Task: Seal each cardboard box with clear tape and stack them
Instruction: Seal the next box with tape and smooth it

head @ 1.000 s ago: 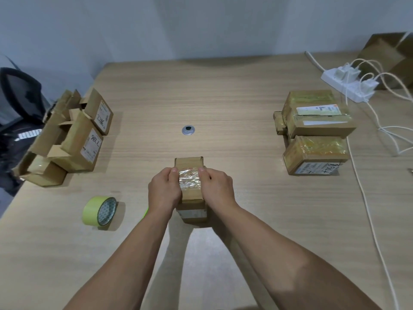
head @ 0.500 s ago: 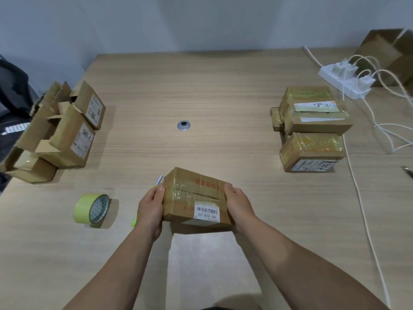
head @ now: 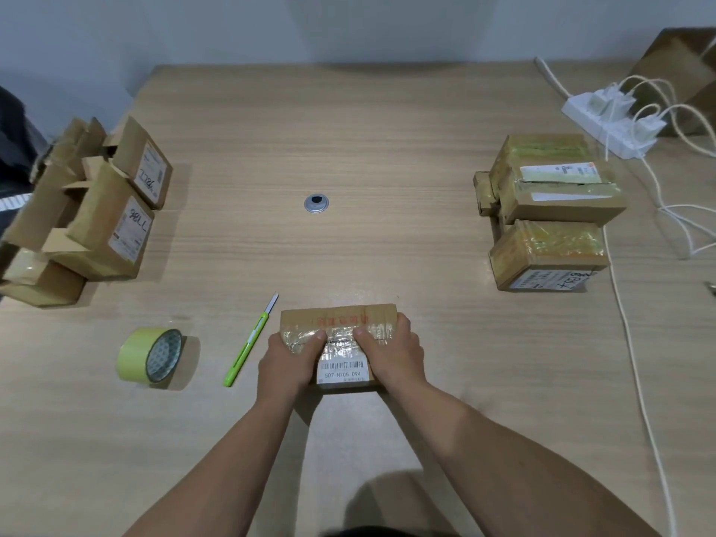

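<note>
Because the cardboard box (head: 341, 323) at the near centre of the table (head: 348, 149) is closed and taped over, its contents are hidden. Left hand (head: 288, 362) and right hand (head: 395, 354) grip its two ends, fingers curled down the sides, thumbs pressing the shiny tape on top. Just left lie a green utility knife (head: 248, 343) and a tape roll (head: 151, 354). Farther left, open-flapped boxes (head: 100, 226) are cut off by the frame edge, interiors unreadable. Far right, taped boxes (head: 550, 195) sit stacked.
</note>
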Action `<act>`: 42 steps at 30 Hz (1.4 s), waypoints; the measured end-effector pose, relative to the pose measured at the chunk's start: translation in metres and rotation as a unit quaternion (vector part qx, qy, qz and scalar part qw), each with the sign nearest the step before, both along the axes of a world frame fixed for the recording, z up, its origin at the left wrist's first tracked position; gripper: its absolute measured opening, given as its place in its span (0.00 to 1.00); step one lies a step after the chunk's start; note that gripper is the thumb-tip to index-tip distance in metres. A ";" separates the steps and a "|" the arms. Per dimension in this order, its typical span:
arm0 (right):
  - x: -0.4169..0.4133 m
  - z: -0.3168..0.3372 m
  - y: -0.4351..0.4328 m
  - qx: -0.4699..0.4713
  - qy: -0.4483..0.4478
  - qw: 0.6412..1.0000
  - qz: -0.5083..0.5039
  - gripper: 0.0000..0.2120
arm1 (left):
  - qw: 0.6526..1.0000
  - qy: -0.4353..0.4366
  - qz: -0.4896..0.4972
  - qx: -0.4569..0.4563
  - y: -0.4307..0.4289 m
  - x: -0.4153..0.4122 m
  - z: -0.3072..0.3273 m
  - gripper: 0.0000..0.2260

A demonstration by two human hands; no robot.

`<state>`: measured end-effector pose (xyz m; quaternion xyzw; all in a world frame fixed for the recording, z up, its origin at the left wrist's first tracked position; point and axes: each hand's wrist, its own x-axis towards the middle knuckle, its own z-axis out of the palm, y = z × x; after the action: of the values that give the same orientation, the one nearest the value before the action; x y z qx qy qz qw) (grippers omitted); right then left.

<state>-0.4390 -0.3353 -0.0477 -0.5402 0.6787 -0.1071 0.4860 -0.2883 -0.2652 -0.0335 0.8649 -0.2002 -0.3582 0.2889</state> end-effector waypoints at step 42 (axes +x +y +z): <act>0.007 0.003 0.003 -0.030 0.101 0.994 0.023 0.34 | 0.997 -0.069 -0.017 0.013 -0.003 -0.005 -0.007 0.20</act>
<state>-0.4324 -0.3319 -0.0444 -0.5778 0.7081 -0.0609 0.4013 -0.2932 -0.2680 -0.0400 0.8878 -0.2294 -0.3053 0.2567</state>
